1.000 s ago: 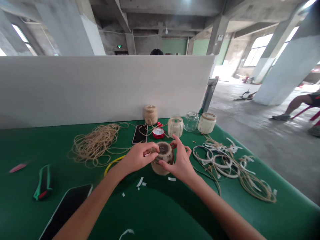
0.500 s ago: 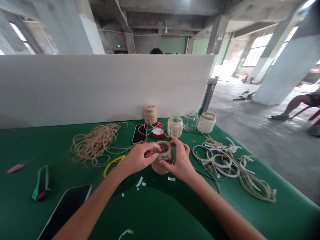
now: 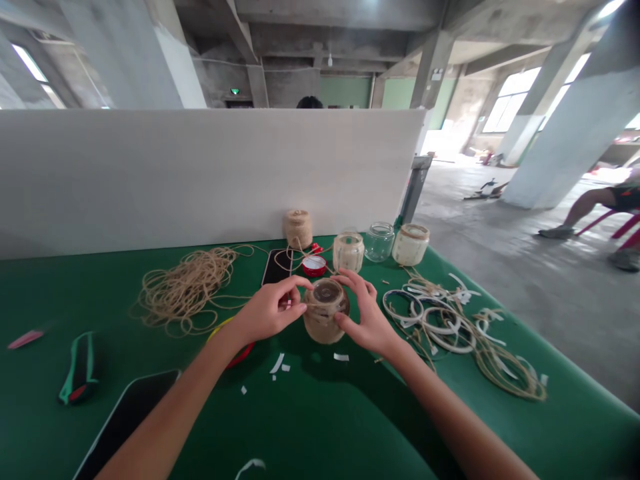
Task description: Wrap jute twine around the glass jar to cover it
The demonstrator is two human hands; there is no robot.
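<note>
A glass jar [image 3: 324,328] partly wrapped in brown twine stands bottom up on the green table in front of me. My right hand [image 3: 369,319] grips its right side, thumb at the front and fingers behind the upper edge. At the left side my left hand [image 3: 273,308] is closed in a pinch on the twine, close against the jar. A strand runs back from this hand to a loose heap of twine [image 3: 187,287]. My fingers hide part of the jar's sides.
Behind are a twine spool [image 3: 299,230], a red lid [image 3: 314,266], a phone [image 3: 277,267], a clear jar [image 3: 379,241] and two wrapped jars [image 3: 349,253]. Tangled rings and cords [image 3: 450,327] lie right; a utility knife [image 3: 79,367] lies left. A white partition [image 3: 210,180] borders the table.
My left hand has shifted slightly left, and its fingers have drawn back from the jar's top. My right fingers and thumb have changed position on the jar, which now shows more of its front.
</note>
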